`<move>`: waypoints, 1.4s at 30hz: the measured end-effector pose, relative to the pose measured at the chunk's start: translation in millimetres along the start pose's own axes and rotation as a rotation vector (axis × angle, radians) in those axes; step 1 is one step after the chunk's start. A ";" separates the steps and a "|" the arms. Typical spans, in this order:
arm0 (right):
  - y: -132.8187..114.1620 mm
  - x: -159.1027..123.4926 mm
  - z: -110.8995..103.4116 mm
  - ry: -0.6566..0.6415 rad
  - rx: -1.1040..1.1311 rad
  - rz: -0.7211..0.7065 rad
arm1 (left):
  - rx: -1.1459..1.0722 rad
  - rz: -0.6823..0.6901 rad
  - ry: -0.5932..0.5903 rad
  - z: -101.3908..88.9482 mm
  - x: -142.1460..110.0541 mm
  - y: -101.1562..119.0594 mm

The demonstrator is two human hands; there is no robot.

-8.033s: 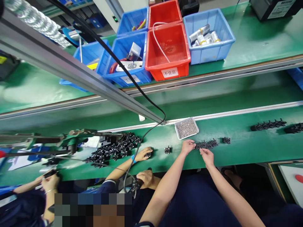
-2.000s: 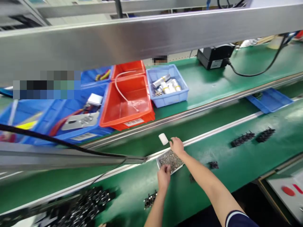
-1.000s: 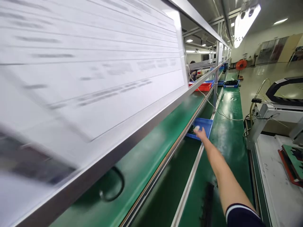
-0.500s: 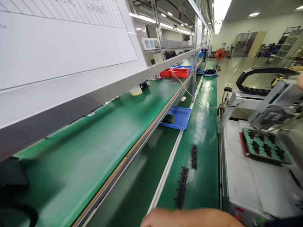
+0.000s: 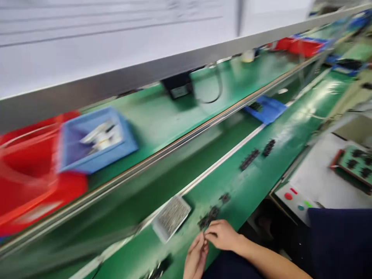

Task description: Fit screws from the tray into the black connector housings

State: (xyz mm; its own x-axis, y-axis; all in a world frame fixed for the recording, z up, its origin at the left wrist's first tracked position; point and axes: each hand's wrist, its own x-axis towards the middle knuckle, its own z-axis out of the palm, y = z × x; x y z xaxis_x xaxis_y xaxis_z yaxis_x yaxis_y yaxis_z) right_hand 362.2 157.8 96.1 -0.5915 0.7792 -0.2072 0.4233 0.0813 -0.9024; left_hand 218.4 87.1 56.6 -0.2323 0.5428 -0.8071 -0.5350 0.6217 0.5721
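At the lower middle, my left hand (image 5: 197, 252) and my right hand (image 5: 222, 234) meet, fingertips pinched together. Whatever lies between them is too small and blurred to name. Just beyond the fingers, a dark cluster of black parts (image 5: 209, 217) lies on the green work surface (image 5: 232, 215), with a smaller black part (image 5: 224, 197) past it. To the left of my hands stands a small white tray (image 5: 157, 228) filled with thin metallic pieces. Farther along lie two strips of black parts, a nearer strip (image 5: 250, 159) and a farther strip (image 5: 269, 147).
On the raised green shelf sit a red bin (image 5: 29, 182), a light blue bin (image 5: 99, 164) with white items and a black box (image 5: 178, 86). A blue tray (image 5: 269, 110) projects below. At right is a machine with a button panel (image 5: 296, 199) and a fixture (image 5: 356, 161).
The view has swung left, bringing the bins and white tray into sight. One hand was near the bottom edge before; now both are together over the work surface.
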 end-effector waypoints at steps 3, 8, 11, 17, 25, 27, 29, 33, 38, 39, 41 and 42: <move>3.5 -14.8 22.9 -0.026 -0.019 0.027 | -0.202 -0.056 -0.062 -30.1 -15.2 -20.9; 22.8 -32.2 55.2 -0.049 0.063 0.087 | -0.201 -0.010 -0.107 -44.7 -17.3 -42.4; 37.8 -32.4 64.3 -0.023 0.068 0.086 | -0.123 0.068 -0.135 -48.1 -8.8 -51.6; 62.2 20.6 46.3 0.186 -0.252 -0.032 | 0.229 0.418 0.109 -56.5 52.7 -43.5; 71.8 88.0 41.0 -0.002 -0.698 -0.078 | 0.757 0.563 0.207 -61.9 103.9 -20.8; 75.6 93.9 44.0 -0.034 -0.738 -0.056 | 0.852 0.608 0.232 -61.0 103.8 -17.5; 79.6 97.8 46.5 -0.048 -0.762 -0.032 | 0.917 0.621 0.232 -59.5 102.8 -15.1; 83.9 101.7 49.4 -0.074 -0.770 -0.004 | 0.988 0.602 0.203 -55.8 102.1 -12.3; 81.6 102.4 51.1 -0.070 -0.766 -0.004 | 1.071 0.617 0.187 -51.0 103.4 -8.7; 81.0 102.3 51.3 -0.060 -0.769 -0.001 | 1.095 0.616 0.186 -49.8 103.4 -7.6; 80.6 102.4 51.6 -0.050 -0.770 0.012 | 1.143 0.605 0.187 -47.2 103.1 -5.3; 80.8 102.7 51.4 -0.052 -0.768 0.018 | 1.165 0.600 0.185 -45.8 102.9 -4.2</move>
State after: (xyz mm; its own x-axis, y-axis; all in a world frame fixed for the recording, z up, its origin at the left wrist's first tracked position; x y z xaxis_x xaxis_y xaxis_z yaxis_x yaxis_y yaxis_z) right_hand 300.4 212.5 -17.5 -0.6032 0.7560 -0.2544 0.7799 0.4921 -0.3868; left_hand 159.5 114.4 -35.5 -0.3431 0.8753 -0.3409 0.6738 0.4821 0.5599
